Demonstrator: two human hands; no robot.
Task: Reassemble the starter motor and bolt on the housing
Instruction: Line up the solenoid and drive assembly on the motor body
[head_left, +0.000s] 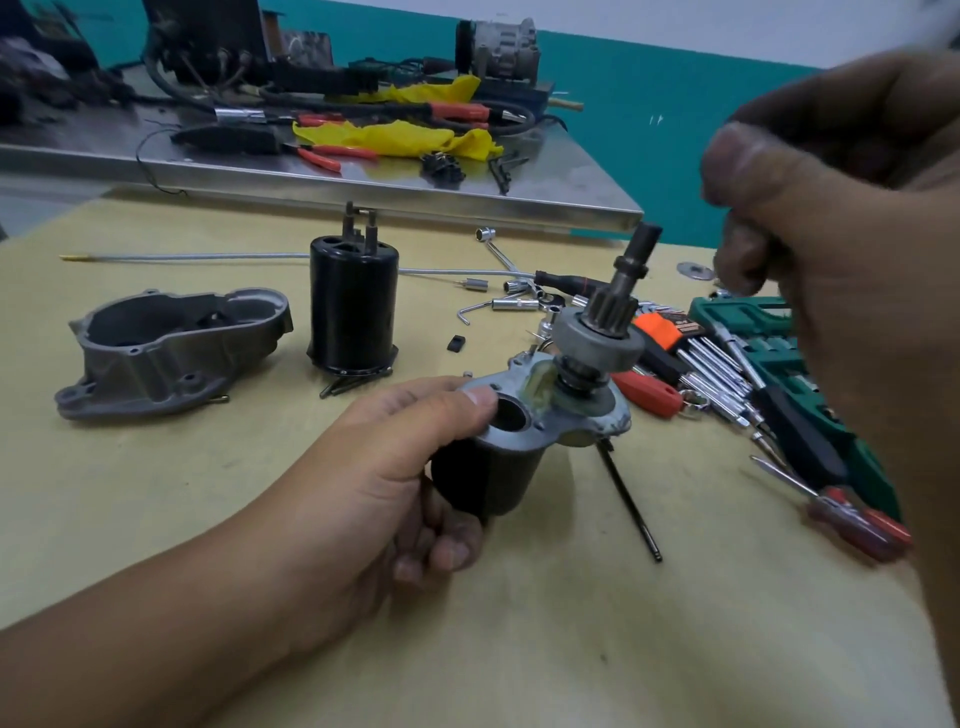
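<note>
Grey starter assy (550, 395), pinion shaft (628, 275) up

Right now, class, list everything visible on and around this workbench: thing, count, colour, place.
starter assembly: one, grey and black, centre, pinion shaft up
housing: one, grey, left on table
motor casing: one, black, upright beside housing
long bolt: one, dark, lying by the assembly
hex keys: one set, silver in an orange holder, right
tool case: one, green, right edge
screwdriver: one, red handle, lower right
yellow rag: one, steel bench behind
left hand: grips the assembly
right hand: raised, curled; contents unclear
</note>
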